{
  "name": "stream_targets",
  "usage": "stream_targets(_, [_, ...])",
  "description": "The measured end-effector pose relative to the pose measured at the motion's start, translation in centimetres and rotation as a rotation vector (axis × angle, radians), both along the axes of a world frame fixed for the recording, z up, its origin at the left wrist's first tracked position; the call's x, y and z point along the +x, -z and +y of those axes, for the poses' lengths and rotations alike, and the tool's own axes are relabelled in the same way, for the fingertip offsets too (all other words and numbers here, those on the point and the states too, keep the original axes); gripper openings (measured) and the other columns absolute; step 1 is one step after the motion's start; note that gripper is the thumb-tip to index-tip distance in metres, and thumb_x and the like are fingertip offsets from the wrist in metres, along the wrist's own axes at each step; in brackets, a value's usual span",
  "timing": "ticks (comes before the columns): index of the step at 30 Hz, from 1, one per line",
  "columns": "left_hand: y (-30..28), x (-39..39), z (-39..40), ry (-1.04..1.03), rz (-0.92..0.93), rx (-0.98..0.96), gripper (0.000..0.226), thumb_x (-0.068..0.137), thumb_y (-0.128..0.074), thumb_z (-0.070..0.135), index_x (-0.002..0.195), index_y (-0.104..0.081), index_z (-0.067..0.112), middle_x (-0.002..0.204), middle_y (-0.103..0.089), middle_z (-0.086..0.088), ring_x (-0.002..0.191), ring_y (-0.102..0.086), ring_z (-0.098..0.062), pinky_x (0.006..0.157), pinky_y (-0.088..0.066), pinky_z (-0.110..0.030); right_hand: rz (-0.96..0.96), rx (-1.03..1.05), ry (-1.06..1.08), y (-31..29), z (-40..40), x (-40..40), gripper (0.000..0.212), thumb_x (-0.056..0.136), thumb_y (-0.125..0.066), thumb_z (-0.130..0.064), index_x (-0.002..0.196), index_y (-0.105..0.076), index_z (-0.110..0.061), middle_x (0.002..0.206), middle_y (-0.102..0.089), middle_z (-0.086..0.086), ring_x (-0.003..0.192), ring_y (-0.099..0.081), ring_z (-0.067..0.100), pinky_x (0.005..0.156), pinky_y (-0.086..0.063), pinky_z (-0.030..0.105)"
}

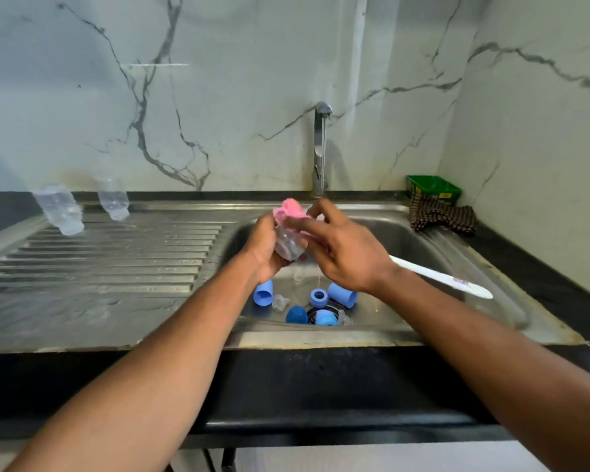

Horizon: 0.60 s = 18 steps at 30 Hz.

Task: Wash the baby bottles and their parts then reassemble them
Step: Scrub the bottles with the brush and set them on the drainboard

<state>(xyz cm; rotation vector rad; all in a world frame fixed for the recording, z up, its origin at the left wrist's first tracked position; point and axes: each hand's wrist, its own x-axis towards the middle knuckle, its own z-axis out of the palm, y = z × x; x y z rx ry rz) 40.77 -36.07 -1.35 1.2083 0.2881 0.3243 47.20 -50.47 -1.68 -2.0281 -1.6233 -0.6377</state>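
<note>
Over the sink basin (406,253) my left hand (263,253) grips a clear baby bottle (288,247), tilted with its mouth up. A pink sponge brush head (291,210) sits at the bottle's mouth. My right hand (344,253) holds the brush, and its white handle (440,275) sticks out to the right past my wrist. Blue caps and rings lie on the basin floor: a cap (263,293), a ring (318,298), another cap (343,294). Clear teats (280,302) lie among them. Two clear bottles (60,209) (115,199) stand upside down on the drainboard.
The tap (321,148) stands behind the basin with a thin stream running from it. A green box (433,189) and a checked cloth (443,218) sit at the back right corner. The ribbed steel drainboard (99,260) stretches to the left. Marble wall lies behind and on the right.
</note>
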Motion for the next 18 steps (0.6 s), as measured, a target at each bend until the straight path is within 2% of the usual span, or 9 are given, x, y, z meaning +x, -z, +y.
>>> stream_targets(3, [-0.3, 0.1, 0.2, -0.027, -0.004, -0.069, 0.030, 0.097, -0.043, 0.032, 0.091, -0.065, 0.012, 0.069, -0.067, -0.004, 0.057, -0.059, -0.015, 0.052, -0.045, -0.025, 0.013, 0.037, 0.108, -0.9, 0.4, 1.6, 0.043, 0.100, -0.050, -0.025, 0.142, -0.049, -0.033, 0.121, -0.050, 0.004, 0.084, -0.060, 0.025, 0.059, -0.040, 0.031])
stream_targets(5, [-0.6, 0.4, 0.3, -0.028, -0.012, -0.090, 0.025, 0.095, -0.047, 0.031, 0.091, -0.063, 0.012, 0.069, -0.065, -0.005, 0.056, -0.057, -0.015, 0.046, -0.043, -0.022, 0.060, 0.087, 0.223, -1.9, 0.4, 3.0, 0.042, 0.101, -0.048, -0.024, 0.142, -0.049, -0.031, 0.120, -0.051, 0.005, 0.089, -0.061, 0.030, 0.062, -0.041, 0.033])
stream_targets(11, [-0.1, 1.2, 0.9, 0.034, -0.034, -0.148, 0.033, 0.097, -0.038, 0.035, 0.093, -0.064, 0.016, 0.080, -0.064, -0.004, 0.060, -0.059, -0.014, 0.052, -0.048, -0.023, -0.121, -0.047, -0.028, -0.8, 0.6, 1.1, 0.046, 0.097, -0.048, -0.025, 0.143, -0.047, -0.029, 0.123, -0.051, 0.001, 0.082, -0.061, 0.030, 0.053, -0.049, 0.039])
stream_targets(13, [0.3, 1.5, 1.0, 0.044, -0.039, -0.149, 0.036, 0.094, -0.048, 0.045, 0.098, -0.065, 0.013, 0.081, -0.064, -0.006, 0.061, -0.060, -0.015, 0.049, -0.050, -0.022, -0.064, 0.002, 0.039, -0.5, 1.0, 2.1, 0.046, 0.098, -0.048, -0.026, 0.144, -0.046, -0.030, 0.124, -0.050, 0.001, 0.087, -0.062, 0.030, 0.057, -0.051, 0.042])
stream_targets(15, [0.6, 1.8, 1.0, 0.051, -0.050, -0.119, 0.050, 0.081, -0.062, 0.056, 0.101, -0.066, 0.011, 0.080, -0.065, -0.007, 0.061, -0.060, -0.017, 0.048, -0.049, -0.022, 0.000, 0.069, 0.085, -0.3, 0.9, 3.0, 0.046, 0.099, -0.049, -0.025, 0.144, -0.044, -0.029, 0.125, -0.049, 0.002, 0.093, -0.062, 0.029, 0.061, -0.053, 0.045])
stream_targets(18, [0.8, 1.9, 1.0, 0.057, -0.083, -0.083, 0.055, 0.070, -0.071, 0.062, 0.097, -0.070, 0.014, 0.086, -0.067, -0.005, 0.071, -0.059, -0.015, 0.062, -0.044, -0.025, -0.027, 0.044, 0.001, 0.4, 0.2, 2.2, 0.048, 0.098, -0.052, -0.025, 0.145, -0.041, -0.027, 0.125, -0.048, 0.000, 0.088, -0.060, 0.027, 0.059, -0.053, 0.044])
